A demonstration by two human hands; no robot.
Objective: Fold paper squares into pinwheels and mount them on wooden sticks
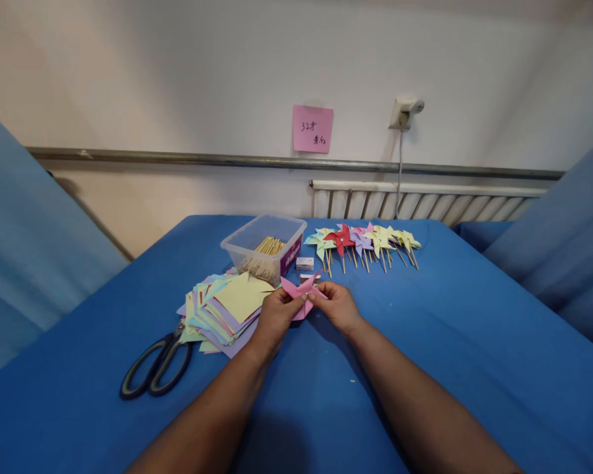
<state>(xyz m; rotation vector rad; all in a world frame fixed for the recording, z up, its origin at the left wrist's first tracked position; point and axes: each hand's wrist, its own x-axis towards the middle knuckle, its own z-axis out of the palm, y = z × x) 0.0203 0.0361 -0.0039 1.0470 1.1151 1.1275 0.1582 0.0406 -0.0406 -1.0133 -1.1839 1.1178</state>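
Between my two hands is a pink paper pinwheel (300,288), its blades folded in toward the centre. My left hand (278,313) grips its left side, thumb near the middle. With thumb and fingers closed, my right hand (338,306) pinches the right side, its thumb also by the centre. No stick shows on this pinwheel; its underside is hidden. To the left lies a loose pile of coloured paper sheets (240,297), yellow on top. Just behind my hands stand small boxes (305,264), one partly covered by the pinwheel.
A clear plastic tub (234,245) holds many thin wooden sticks (269,248). Finished pinwheels (360,242) on sticks lie in a row at the back right. Dark-handled scissors (161,365) rest at the left, blades under the paper. Blue cloth (425,329) covers the table; a wall stands behind.
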